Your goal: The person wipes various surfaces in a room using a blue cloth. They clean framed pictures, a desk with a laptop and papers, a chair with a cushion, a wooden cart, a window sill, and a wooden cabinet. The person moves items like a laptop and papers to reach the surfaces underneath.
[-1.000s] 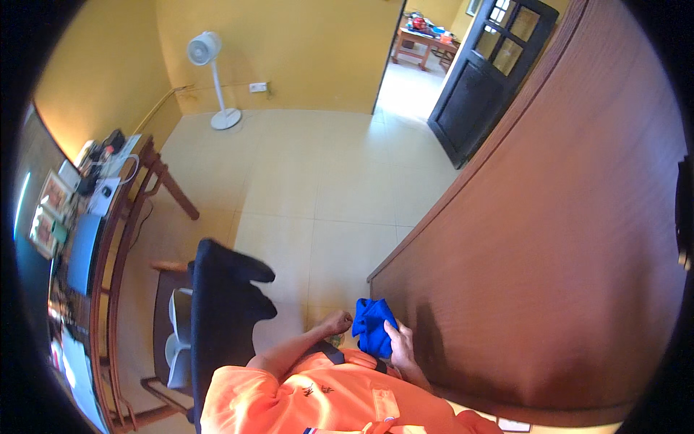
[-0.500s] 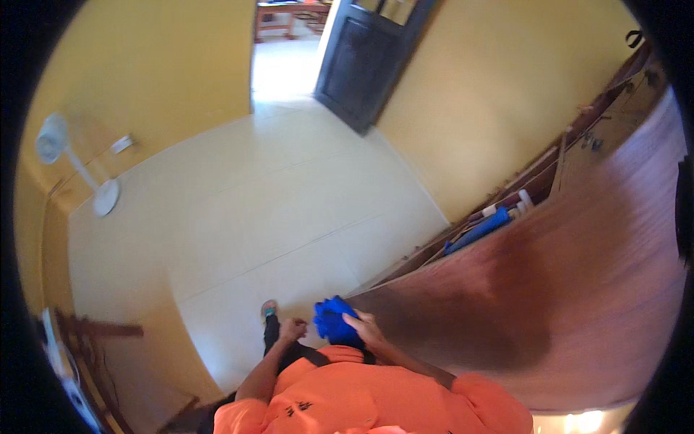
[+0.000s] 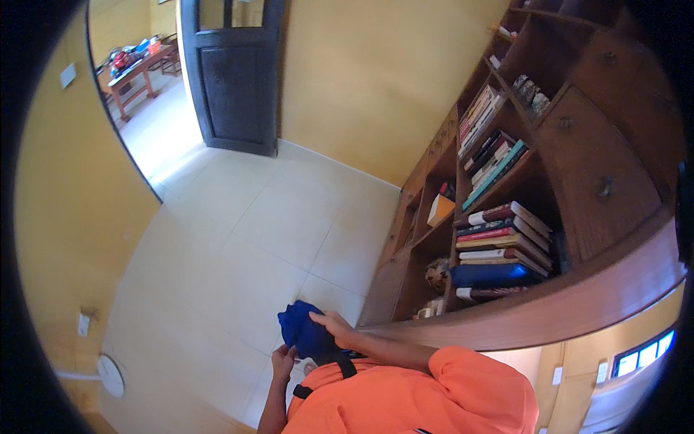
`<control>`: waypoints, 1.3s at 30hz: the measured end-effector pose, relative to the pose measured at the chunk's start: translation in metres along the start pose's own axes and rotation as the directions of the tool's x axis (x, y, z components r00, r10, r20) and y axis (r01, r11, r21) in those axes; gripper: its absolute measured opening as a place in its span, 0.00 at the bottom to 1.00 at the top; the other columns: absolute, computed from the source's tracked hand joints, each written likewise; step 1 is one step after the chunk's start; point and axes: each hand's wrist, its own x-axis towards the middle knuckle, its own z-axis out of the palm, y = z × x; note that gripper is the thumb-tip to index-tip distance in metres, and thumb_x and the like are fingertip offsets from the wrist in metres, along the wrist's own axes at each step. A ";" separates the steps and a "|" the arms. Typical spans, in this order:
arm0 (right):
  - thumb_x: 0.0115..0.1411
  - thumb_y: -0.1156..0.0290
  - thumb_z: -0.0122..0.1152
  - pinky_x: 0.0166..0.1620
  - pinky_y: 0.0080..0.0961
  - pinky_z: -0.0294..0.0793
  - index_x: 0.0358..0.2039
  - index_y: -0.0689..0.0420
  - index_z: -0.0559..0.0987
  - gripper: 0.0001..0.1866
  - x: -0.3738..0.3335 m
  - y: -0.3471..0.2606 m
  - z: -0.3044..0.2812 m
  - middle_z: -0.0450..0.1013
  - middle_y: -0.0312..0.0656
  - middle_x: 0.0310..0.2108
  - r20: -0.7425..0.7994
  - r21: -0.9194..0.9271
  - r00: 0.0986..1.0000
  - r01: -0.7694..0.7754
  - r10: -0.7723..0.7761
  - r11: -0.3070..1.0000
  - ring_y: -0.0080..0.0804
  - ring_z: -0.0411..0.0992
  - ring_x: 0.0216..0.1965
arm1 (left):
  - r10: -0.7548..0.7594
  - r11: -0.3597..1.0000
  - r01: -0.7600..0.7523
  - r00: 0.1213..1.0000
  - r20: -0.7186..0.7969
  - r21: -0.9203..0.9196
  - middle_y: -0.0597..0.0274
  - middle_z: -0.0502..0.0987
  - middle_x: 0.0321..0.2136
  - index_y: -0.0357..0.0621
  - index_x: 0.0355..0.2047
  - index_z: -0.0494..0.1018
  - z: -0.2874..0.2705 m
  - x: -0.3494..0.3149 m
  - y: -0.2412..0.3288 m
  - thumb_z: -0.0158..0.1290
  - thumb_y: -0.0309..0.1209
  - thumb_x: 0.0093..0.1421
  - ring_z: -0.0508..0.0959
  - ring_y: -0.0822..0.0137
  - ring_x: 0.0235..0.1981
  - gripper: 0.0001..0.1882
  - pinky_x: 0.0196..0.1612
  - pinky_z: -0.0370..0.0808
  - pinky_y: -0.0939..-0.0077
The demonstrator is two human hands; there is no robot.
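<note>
A bunched blue cloth (image 3: pixel 302 329) is held in front of my body, low in the view. My right hand (image 3: pixel 331 325) grips its right side, thumb on top and the other fingers mostly hidden behind the folds. At the cloth's lower left edge, my left hand (image 3: pixel 283 358) has its fingertips pinched together on the fabric. Both hands are above the pale tiled floor (image 3: pixel 217 289).
On my right stands a wooden bookcase (image 3: pixel 614 137) with a stack of books (image 3: pixel 499 246) on a shelf. A dark door (image 3: pixel 238 94) stands ajar ahead, with a table (image 3: pixel 141 69) beyond it. A white round lamp base (image 3: pixel 111 376) is at lower left.
My view has turned right and come up, bringing the bookcase shelves into sight. My left hand, apart from the cloth before, now meets its lower edge. My right hand still holds it.
</note>
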 end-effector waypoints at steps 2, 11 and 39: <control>0.63 0.53 0.59 0.40 0.30 0.77 0.44 0.66 0.77 0.25 0.015 -0.040 0.020 0.77 0.44 0.36 -0.099 0.110 0.995 -0.017 0.028 0.994 0.31 0.76 0.34 | 0.083 0.996 -0.081 0.995 0.053 -0.039 0.58 0.79 0.30 0.34 0.39 0.74 -0.009 0.032 0.043 0.49 0.37 0.66 0.80 0.68 0.29 0.15 0.29 0.78 0.75; 0.65 0.54 0.56 0.49 0.31 0.75 0.57 0.63 0.71 0.28 0.143 -0.175 0.043 0.74 0.46 0.46 -0.033 0.177 0.976 0.218 -0.216 0.960 0.34 0.74 0.46 | 0.131 0.990 -0.114 0.956 0.262 -0.080 0.56 0.72 0.49 0.39 0.56 0.64 -0.024 0.188 0.259 0.45 0.47 0.67 0.73 0.67 0.48 0.27 0.48 0.72 0.67; 0.63 0.54 0.58 0.47 0.34 0.76 0.52 0.61 0.73 0.25 0.375 -0.371 0.013 0.75 0.45 0.45 -0.733 0.545 0.680 0.590 -0.004 0.595 0.34 0.75 0.43 | 0.063 0.476 -0.843 0.318 0.946 0.251 0.48 0.66 0.12 0.35 0.15 0.66 0.131 0.567 0.537 0.58 0.37 0.58 0.66 0.58 0.13 0.22 0.21 0.63 0.63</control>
